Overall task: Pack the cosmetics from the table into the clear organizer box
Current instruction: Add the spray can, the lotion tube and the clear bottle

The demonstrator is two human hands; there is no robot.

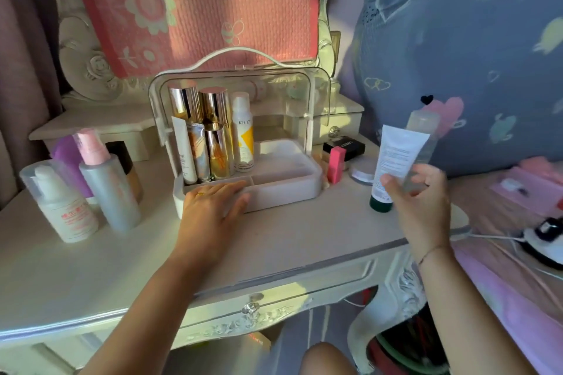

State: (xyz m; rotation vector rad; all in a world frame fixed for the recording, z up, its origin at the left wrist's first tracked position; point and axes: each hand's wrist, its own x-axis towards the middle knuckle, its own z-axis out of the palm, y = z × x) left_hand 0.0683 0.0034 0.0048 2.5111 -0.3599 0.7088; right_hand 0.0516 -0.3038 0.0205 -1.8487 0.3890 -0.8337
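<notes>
The clear organizer box (286, 189) stands on the white dressing table (100, 268) with its lid raised. Gold bottles (213, 131), a white spray can (243, 131) and tubes fill its left half; its right half holds nothing. My left hand (210, 207) lies flat on the box's front rim. To the right of the box, my right hand (420, 207) is blurred, its fingers curled around a clear bottle (422, 134). The thumb lies against a white tube (396, 155) that stands on its dark cap.
Left of the box stand a white pump bottle (65, 210), a frosted bottle with a pink cap (106, 183) and a purple item (68, 158). On its right are a pink lipstick box (336, 164), a black compact (345, 146) and a round jar (362, 173). A bed (518, 283) adjoins the table's right edge.
</notes>
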